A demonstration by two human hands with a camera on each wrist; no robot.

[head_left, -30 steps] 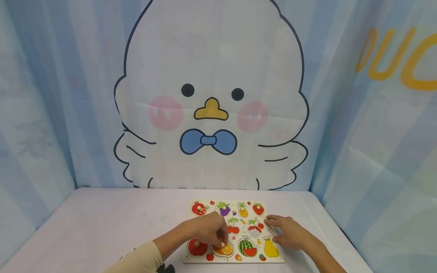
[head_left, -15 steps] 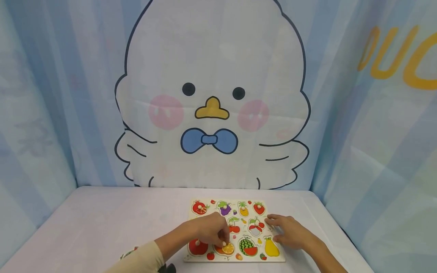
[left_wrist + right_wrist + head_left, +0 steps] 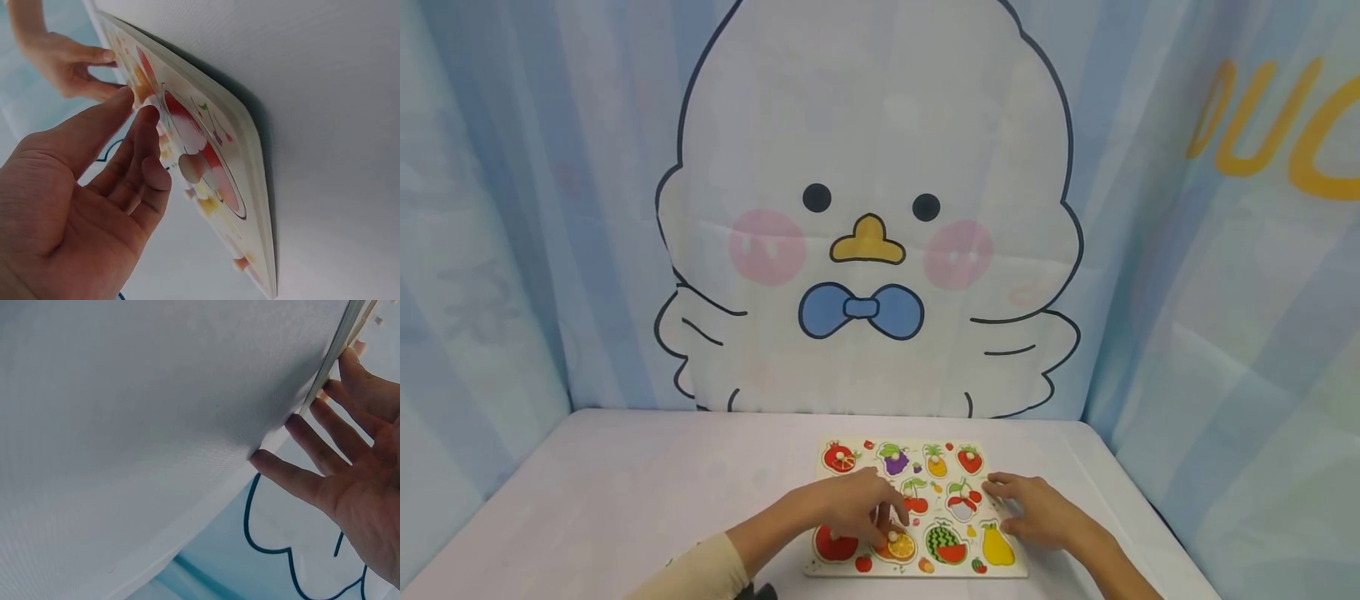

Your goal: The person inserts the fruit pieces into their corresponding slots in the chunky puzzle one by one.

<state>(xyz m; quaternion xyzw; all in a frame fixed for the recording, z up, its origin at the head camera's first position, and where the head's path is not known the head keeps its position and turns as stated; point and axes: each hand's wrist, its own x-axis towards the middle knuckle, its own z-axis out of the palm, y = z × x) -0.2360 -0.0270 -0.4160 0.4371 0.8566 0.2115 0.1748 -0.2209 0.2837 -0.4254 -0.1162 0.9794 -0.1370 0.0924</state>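
Note:
A white wooden peg puzzle board with fruit pieces lies on the table. My left hand is over its front left part, thumb and fingers spread apart around the small knob of the orange piece. In the left wrist view that hand holds nothing, and its fingertips are right above the board. The red fruit piece sits beside the orange, its round knob close to the left fingers. My right hand rests with spread fingertips along the board's right edge; its fingers are straight in the right wrist view.
Other pieces sit in the board, among them a watermelon, a pear, grapes, a pineapple and a strawberry. A white cloth covers the table. Behind hangs a curtain printed with a duck.
The left thumb and fingers pinched the orange piece's knob before and are now spread off it. The orange piece stays in the board. My right hand keeps its place.

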